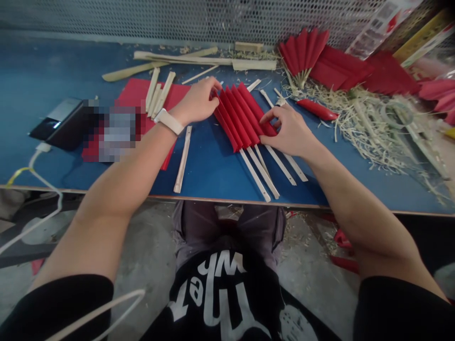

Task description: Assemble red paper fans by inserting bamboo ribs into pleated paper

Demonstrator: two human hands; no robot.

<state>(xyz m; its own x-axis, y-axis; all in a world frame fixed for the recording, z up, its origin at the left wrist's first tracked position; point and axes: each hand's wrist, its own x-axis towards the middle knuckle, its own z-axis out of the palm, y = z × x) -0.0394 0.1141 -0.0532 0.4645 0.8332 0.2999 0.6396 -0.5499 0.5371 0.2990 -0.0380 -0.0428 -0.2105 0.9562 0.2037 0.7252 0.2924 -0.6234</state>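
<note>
A pleated red fan sheet [237,118] lies on the blue table in front of me, with several pale bamboo slats [262,174] sticking out below its folds. My left hand [202,98] pinches its upper left edge between thumb and fingers. At the lower right edge, my right hand [287,129] has thumb and fingers closed on the same sheet. One loose slat [182,160] lies to the left, apart from the sheet. I cannot tell whether the slats are fixed to the folds.
Flat red sheets [133,94] with short bamboo sticks [164,94] lie left, beside a dark device [66,124] on a white cable. Bamboo strips [199,59] lie behind. On the right are a finished-looking red fan [304,54], a red-handled tool [317,109] and a shavings pile [369,125].
</note>
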